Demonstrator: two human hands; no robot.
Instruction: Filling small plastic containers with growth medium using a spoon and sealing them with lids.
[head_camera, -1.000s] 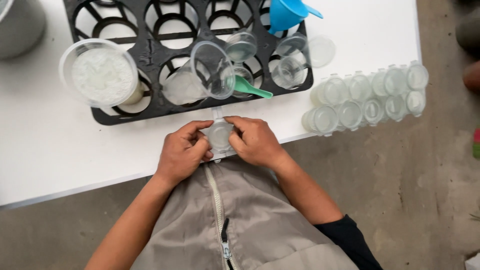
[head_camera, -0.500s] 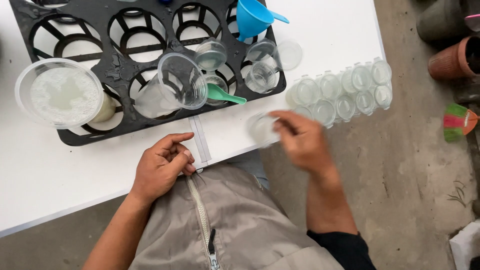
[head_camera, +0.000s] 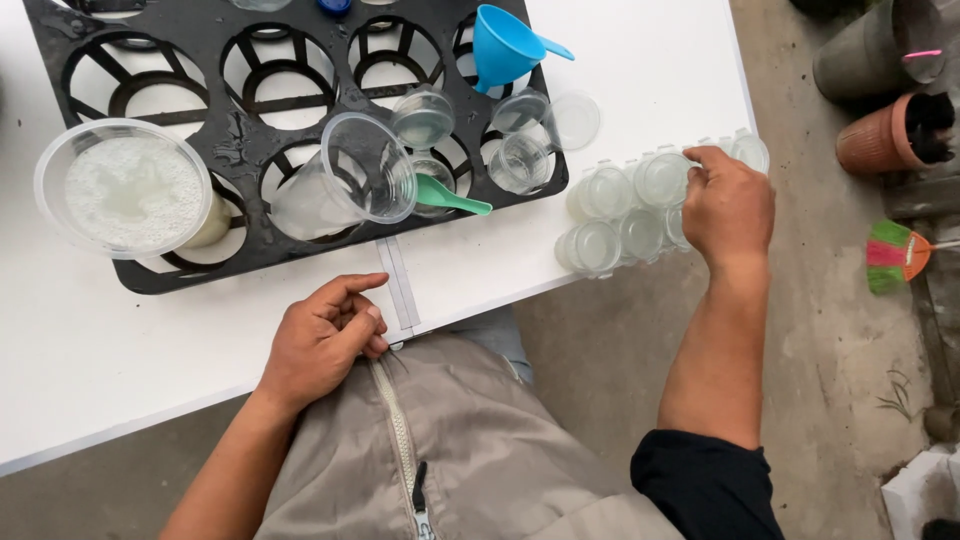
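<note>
Hands (head_camera: 728, 205) at table edge (head_camera: 640, 262)

My right hand (head_camera: 728, 205) rests on clear, glossy plastic cups (head_camera: 625, 210). The tray (head_camera: 250, 150) is matt black plastic, the table (head_camera: 620, 60) smooth white, my jacket (head_camera: 450, 450) dull woven cloth.

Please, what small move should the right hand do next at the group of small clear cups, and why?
Probably let the right hand settle its fingers on one cup of the small clear cups at the table edge, because it lies on that group there, while the left hand rests empty at the edge.
</note>
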